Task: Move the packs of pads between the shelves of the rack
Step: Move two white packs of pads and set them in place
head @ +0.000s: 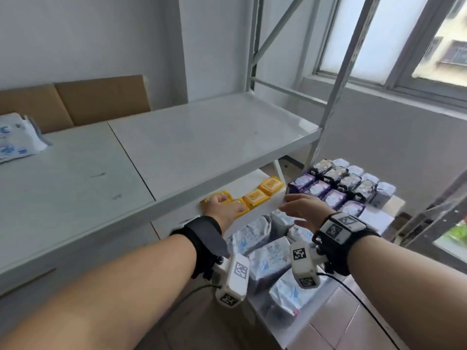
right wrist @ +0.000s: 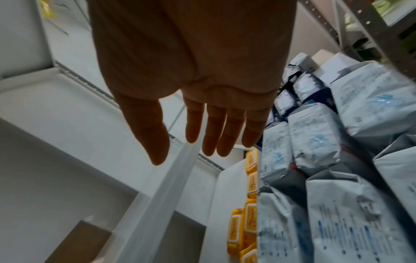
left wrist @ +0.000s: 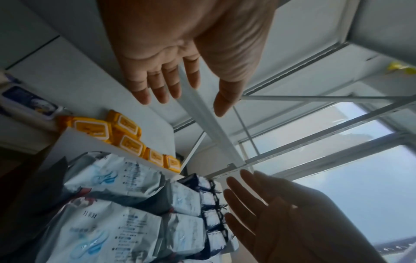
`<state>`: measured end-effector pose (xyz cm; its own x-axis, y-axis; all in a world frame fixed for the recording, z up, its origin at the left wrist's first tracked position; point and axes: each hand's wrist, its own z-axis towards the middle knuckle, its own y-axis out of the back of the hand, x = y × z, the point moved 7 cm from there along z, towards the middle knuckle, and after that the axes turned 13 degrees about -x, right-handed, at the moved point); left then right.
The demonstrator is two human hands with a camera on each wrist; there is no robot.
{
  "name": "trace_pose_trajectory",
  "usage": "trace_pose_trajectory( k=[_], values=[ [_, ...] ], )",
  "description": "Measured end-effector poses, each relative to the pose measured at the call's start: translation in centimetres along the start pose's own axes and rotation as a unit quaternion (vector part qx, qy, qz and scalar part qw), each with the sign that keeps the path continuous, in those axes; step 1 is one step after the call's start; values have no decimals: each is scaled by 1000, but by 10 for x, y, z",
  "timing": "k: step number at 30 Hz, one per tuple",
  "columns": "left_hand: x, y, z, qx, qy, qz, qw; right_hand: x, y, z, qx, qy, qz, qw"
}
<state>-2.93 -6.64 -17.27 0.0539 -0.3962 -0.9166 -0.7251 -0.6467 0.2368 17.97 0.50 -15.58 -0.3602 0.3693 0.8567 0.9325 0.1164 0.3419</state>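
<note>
Head view shows both the left hand point(head: 222, 208) and right hand point(head: 303, 210) with fingers released, holding nothing; the silver packs point(head: 267, 258) lie on the lower shelf point(head: 290, 332) beneath the fingers. Reaching in under the upper shelf point(head: 202, 145), knuckles could catch its edge, or the yellow packs point(head: 255, 197) just beyond the left fingers get knocked

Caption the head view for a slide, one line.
Both open hands, left hand and right hand, reach under the top shelf toward yellow packs.
</note>
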Motion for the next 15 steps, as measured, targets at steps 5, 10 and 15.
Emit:
trace_pose_trajectory(
  k=[5,10,15],
  values=[
    [24,-37,51,-16,50,7,999,-22,11,65,-17,-39,-22,999],
    [41,-71,96,-28,101,35,994,-32,26,125,-30,-67,-55,996],
    [58,-87,118,-39,117,120,985,-44,47,171,-31,-62,-128,989]
  ],
)
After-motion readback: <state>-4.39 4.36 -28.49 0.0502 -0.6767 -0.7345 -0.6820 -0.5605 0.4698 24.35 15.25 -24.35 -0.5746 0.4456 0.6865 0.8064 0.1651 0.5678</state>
